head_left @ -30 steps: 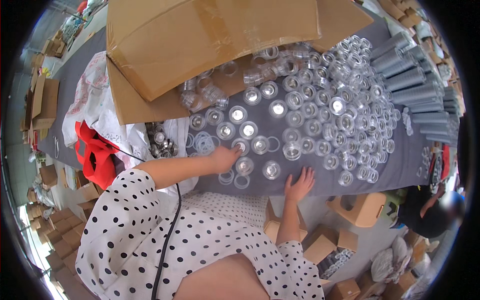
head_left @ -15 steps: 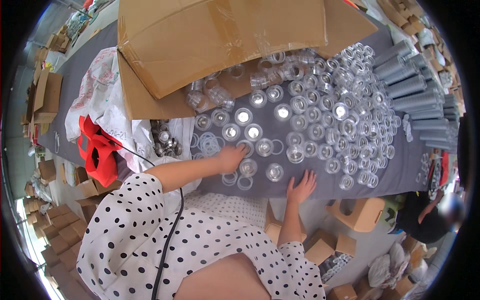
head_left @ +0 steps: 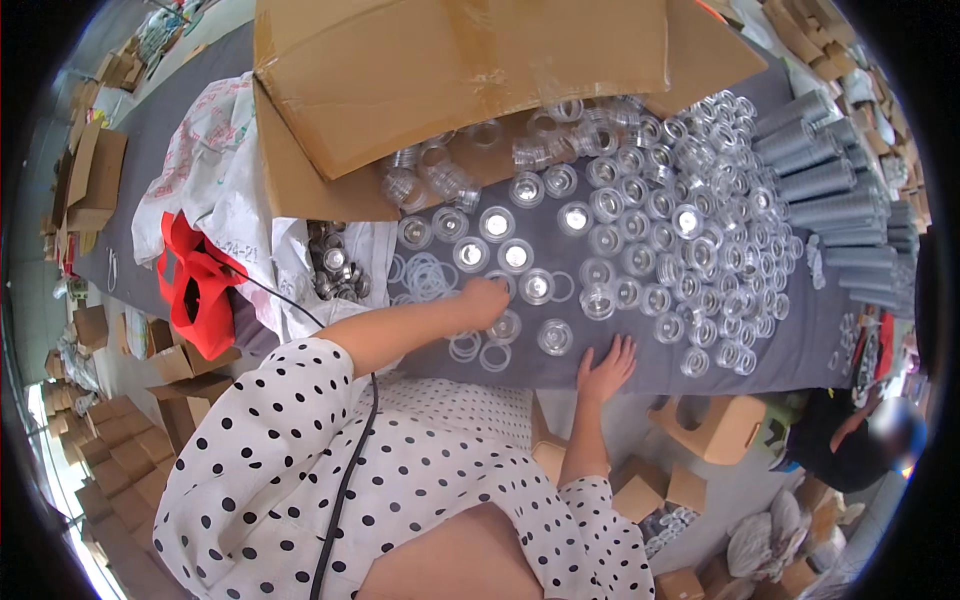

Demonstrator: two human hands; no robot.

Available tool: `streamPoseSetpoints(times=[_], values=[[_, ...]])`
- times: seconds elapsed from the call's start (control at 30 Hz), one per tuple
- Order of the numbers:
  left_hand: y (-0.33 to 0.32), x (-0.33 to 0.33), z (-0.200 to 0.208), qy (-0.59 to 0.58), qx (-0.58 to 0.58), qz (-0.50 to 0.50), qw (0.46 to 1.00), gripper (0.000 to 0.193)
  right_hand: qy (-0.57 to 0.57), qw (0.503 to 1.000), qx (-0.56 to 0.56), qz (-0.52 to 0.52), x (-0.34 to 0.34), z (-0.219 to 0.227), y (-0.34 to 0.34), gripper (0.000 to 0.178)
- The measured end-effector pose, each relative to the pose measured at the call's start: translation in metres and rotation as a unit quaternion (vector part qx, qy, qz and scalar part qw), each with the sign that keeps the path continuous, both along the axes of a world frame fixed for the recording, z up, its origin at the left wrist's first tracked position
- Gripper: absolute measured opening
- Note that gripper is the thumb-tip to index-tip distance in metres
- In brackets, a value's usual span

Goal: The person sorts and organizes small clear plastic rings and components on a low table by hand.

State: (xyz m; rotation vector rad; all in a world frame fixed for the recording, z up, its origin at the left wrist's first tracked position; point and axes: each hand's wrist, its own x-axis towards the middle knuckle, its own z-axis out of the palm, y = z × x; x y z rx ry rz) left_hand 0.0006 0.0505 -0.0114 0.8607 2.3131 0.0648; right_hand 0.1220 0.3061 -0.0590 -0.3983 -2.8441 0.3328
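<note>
My left hand [head_left: 487, 302] is closed, its fingertips bent down at the rim of a clear round plastic piece [head_left: 507, 280] on the grey cloth. What the fingers pinch is hidden under them. Spread on the cloth by the table's near edge, my right hand [head_left: 607, 370] is open and holds nothing. Close around the left hand stand several clear plastic cups with shiny silvery middles, such as one just right of it [head_left: 537, 287]. A cluster of thin translucent rings [head_left: 428, 277] lies to its left, and a few loose rings [head_left: 495, 357] are nearer me.
A large cardboard box [head_left: 460, 60] spills clear cups at the back. Many more cups [head_left: 690, 220] crowd the right side, before grey stacked tubes [head_left: 830, 180]. Left are a white sack [head_left: 215, 150] with silvery metal pieces [head_left: 335, 265] and a red bag [head_left: 195, 290]. A dark cable crosses my sleeve.
The view has shifted slightly, so most things appear a little to the right and higher. My left hand stays by the same cup, its fingers more curled; my right hand rests as before.
</note>
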Motion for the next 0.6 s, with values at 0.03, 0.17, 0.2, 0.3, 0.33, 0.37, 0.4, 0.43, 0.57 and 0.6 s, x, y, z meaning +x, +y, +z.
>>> streamPoseSetpoints(times=[0.03,0.17,0.2,0.3,0.33,0.37,0.4,0.43,0.57,0.6], values=[[-0.003,0.003,-0.005,0.004,0.000,0.003,1.000,0.043,-0.008,1.000,-0.005,-0.001,0.000,0.001,-0.002,0.058],[-0.015,0.006,0.000,0.023,0.077,0.040,0.996,0.046,-0.014,1.000,-0.006,-0.004,0.000,0.000,0.000,0.057],[-0.018,0.006,0.007,0.003,0.116,0.045,0.992,0.049,-0.011,1.000,-0.006,-0.005,0.001,0.000,0.001,0.057],[-0.036,0.000,0.035,0.098,0.193,0.138,0.967,0.068,-0.012,1.000,-0.005,-0.011,0.002,0.000,0.000,0.057],[-0.042,-0.003,0.035,0.097,0.193,0.135,0.967,0.068,-0.014,1.000,-0.006,-0.012,0.002,0.001,0.000,0.056],[-0.047,-0.006,0.034,0.131,0.162,0.142,0.968,0.081,-0.016,1.000,-0.008,-0.011,0.001,0.002,0.000,0.056],[-0.049,-0.009,0.032,0.164,0.131,0.148,0.966,0.093,-0.016,1.000,-0.008,-0.014,0.001,0.001,0.001,0.056],[-0.050,-0.010,0.024,0.163,0.131,0.145,0.967,0.093,-0.015,1.000,-0.007,-0.014,0.002,0.000,0.001,0.056],[-0.034,-0.009,0.001,0.128,0.131,0.111,0.977,0.096,-0.018,1.000,-0.006,-0.013,0.002,-0.001,0.002,0.056],[-0.029,-0.010,-0.006,0.136,0.132,0.092,0.977,0.094,-0.019,1.000,-0.005,-0.016,0.001,0.000,0.002,0.056]])
